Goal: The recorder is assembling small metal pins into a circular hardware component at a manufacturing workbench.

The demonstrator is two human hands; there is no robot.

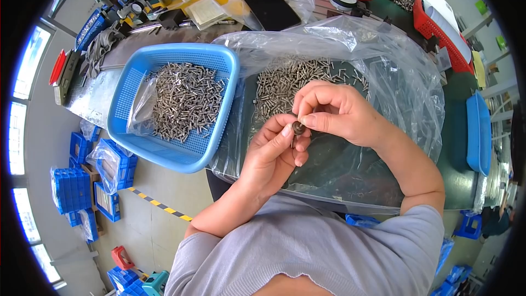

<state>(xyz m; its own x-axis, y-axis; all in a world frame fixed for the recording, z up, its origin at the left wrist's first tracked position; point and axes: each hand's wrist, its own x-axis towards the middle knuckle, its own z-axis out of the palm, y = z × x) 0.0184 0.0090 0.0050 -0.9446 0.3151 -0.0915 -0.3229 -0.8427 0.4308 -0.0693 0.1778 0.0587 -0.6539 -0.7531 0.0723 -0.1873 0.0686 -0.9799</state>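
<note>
The left hand (271, 156) pinches a small dark round ring-shaped part (298, 127) between thumb and forefinger, its other fingers curled beneath. The right hand (334, 112) meets it from above, fingertips pressed together on the same part, which sits just above the clear plastic sheet (383, 77). That sheet is glossy, crinkled and bag-like, draped over a dark tray. On it, beyond the hands, lies a heap of short shiny metal pins (290, 79). Left of the sheet stands a blue plastic basket (126, 98) with perforated walls, holding a second pile of pins (186, 101) on thin film. Behind the sheet lies a flat black phone (271, 8).
</note>
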